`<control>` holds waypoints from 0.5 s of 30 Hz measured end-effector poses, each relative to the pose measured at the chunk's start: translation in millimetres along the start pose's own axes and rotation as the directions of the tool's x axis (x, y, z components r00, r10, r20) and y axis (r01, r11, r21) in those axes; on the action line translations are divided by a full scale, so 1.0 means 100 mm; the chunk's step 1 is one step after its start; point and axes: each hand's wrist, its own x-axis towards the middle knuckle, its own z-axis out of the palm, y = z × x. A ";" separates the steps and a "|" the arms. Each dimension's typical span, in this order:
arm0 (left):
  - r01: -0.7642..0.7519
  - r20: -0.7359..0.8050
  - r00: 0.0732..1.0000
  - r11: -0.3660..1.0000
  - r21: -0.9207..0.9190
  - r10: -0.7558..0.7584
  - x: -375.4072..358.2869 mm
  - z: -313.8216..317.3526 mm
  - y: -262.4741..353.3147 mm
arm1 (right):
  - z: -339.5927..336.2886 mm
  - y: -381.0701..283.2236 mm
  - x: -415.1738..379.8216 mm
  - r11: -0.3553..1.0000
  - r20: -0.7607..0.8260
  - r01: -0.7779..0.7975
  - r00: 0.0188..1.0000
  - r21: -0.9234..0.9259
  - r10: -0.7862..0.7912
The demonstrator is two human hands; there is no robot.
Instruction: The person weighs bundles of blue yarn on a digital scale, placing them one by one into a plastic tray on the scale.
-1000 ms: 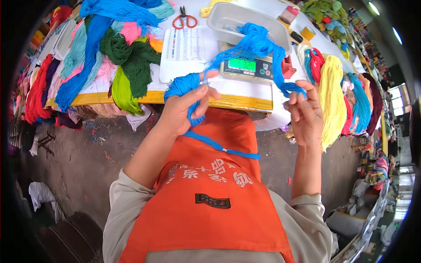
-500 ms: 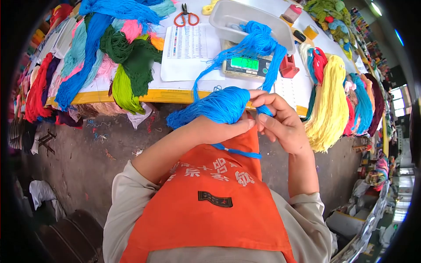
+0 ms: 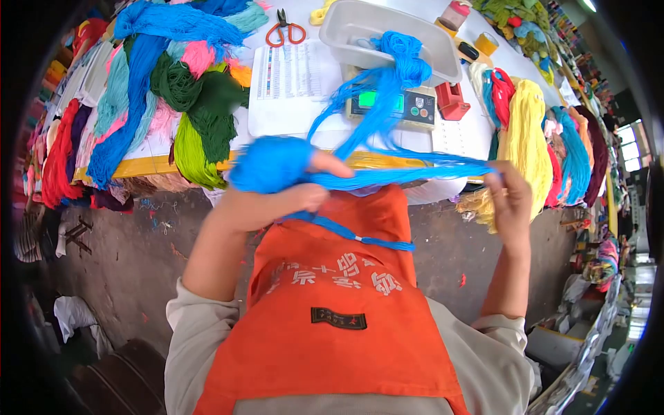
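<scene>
A bright blue yarn skein [image 3: 270,164] is gripped in my left hand [image 3: 277,205], its bunched part bulging past the fingers. From there blue strands run taut across to my right hand [image 3: 510,200], which pinches their far end; motion slightly blurs both hands. More blue yarn [image 3: 402,61] lies in a pale plastic tub [image 3: 340,36], trailing over the edge of a digital scale [image 3: 423,113] with a green display. Against my orange apron [image 3: 332,353] rests a thin tied blue bundle [image 3: 387,244].
Red-handled scissors [image 3: 285,31] and a printed sheet [image 3: 287,76] lie on the white table. Dark green yarn [image 3: 207,104] and other colours hang over its left edge; yellow yarn [image 3: 527,138] hangs at right. A red holder [image 3: 452,102] stands beside the scale.
My hands have moved apart, the right one outward to the right and the left one leftward. Blue strands that were bunched between them are now stretched out straight.
</scene>
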 end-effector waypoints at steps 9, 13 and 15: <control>-0.269 -0.556 0.811 0.960 -0.074 0.184 -0.96 -1.00 0.06 | -1.27 0.85 -0.33 0.987 -0.722 0.101 0.692 0.123 0.019; -0.312 -0.556 0.791 0.950 -0.007 0.256 -0.91 -1.02 0.14 | -1.54 0.52 -0.51 0.984 -0.953 0.106 0.283 0.145 0.110; -0.327 -0.571 0.780 0.945 -0.020 0.257 -0.83 -0.94 0.07 | -1.44 0.51 -0.56 0.997 -0.885 0.067 0.460 -0.048 -0.073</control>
